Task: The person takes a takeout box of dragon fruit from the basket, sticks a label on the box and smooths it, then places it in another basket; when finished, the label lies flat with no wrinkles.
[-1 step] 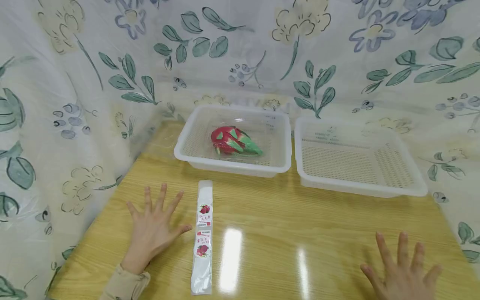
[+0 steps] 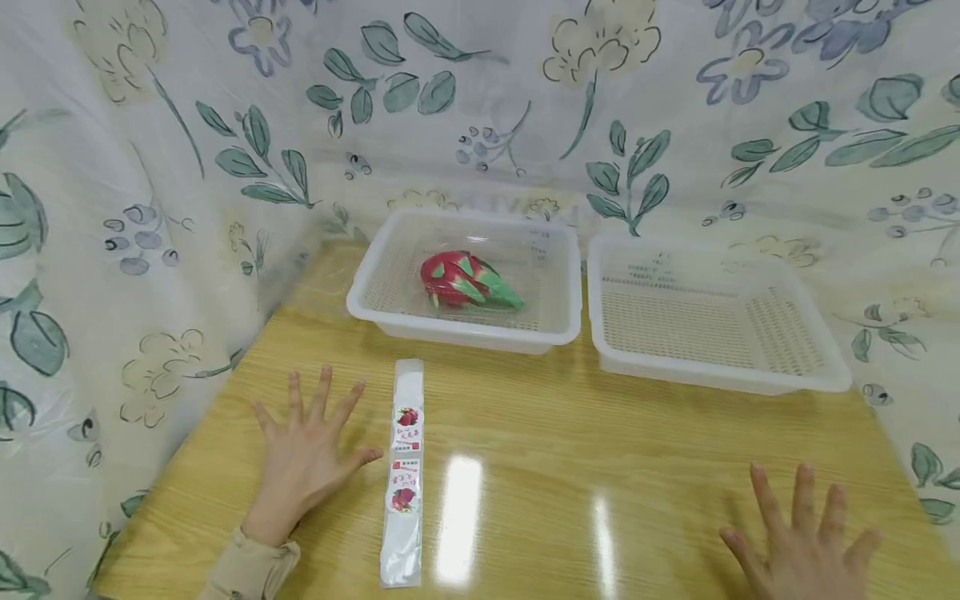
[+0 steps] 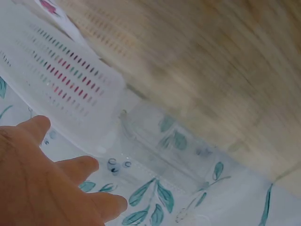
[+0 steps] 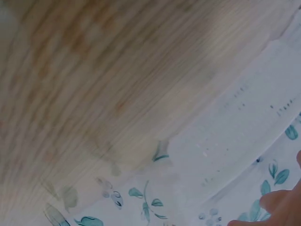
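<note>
On the wooden table (image 2: pixel 570 467) nothing has shifted: left hand (image 2: pixel 307 454) and right hand (image 2: pixel 798 537) stay flat, fingers spread, holding nothing, the folded label-printed plastic bag (image 2: pixel 403 471) just beside the left, untouched.

You see two white baskets, left (image 2: pixel 561 275) and right (image 2: pixel 817 333), one dragon fruit (image 2: pixel 465 282) in the left one, one long labelled packet (image 2: pixel 403 475) on one tabletop (image 2: pixel 600 450), and two hands, left (image 2: pixel 303 454) and right (image 2: pixel 802 542).
</note>
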Demonstrator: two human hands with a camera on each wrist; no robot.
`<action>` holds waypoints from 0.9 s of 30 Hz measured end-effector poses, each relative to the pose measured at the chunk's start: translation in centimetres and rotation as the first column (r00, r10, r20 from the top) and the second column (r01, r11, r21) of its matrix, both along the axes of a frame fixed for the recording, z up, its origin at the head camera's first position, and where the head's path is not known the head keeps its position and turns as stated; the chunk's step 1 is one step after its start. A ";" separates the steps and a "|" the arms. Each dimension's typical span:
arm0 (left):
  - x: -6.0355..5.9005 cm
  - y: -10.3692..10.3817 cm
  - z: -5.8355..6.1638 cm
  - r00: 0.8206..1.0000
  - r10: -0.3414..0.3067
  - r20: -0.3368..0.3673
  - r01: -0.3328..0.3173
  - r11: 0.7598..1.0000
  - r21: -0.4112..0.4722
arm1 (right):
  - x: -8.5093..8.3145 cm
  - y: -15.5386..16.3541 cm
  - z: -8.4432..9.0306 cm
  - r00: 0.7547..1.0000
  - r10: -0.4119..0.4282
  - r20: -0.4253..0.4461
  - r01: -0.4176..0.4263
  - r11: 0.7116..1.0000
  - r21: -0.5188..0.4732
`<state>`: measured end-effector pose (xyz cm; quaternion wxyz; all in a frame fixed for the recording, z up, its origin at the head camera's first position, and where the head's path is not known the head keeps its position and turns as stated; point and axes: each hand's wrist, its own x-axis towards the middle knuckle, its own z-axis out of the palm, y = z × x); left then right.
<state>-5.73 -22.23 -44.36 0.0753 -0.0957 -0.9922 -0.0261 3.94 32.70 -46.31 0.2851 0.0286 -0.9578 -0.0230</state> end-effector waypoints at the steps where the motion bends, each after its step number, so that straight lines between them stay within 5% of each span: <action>1: 0.0 0.0 0.0 1.000 0.001 0.004 -0.001 1.000 -0.001 | -0.1 0.0 0.0 1.000 0.008 -0.025 -0.008 1.000 -0.002; 6: 0.1 0.3 0.4 1.000 0.003 0.017 -0.003 1.000 -0.019 | 0.2 0.1 0.4 1.000 0.008 -0.019 -0.009 0.999 -0.035; 8: 0.0 0.2 0.6 1.000 0.013 0.015 -0.013 1.000 -0.017 | 0.7 -0.1 1.1 0.991 -0.029 0.128 0.038 0.997 -0.072; 12: -0.1 -0.4 1.3 1.000 0.029 0.005 -0.029 1.000 0.000 | 1.1 -0.8 2.1 0.921 -0.075 0.381 0.124 0.987 -0.107; 13: -0.2 -0.5 1.4 1.000 0.025 0.004 -0.025 1.000 0.003 | 1.2 -0.9 2.3 0.888 -0.093 0.451 0.157 0.982 -0.108; 22: -1.2 -0.4 1.9 1.000 0.004 0.012 -0.004 1.000 0.019 | 0.7 -0.8 1.8 0.847 -0.104 0.521 0.194 0.973 -0.122; 27: -2.0 0.1 1.9 1.000 -0.010 0.015 0.010 1.000 0.025 | -0.2 -0.9 2.2 0.851 -0.099 0.516 0.185 0.976 -0.118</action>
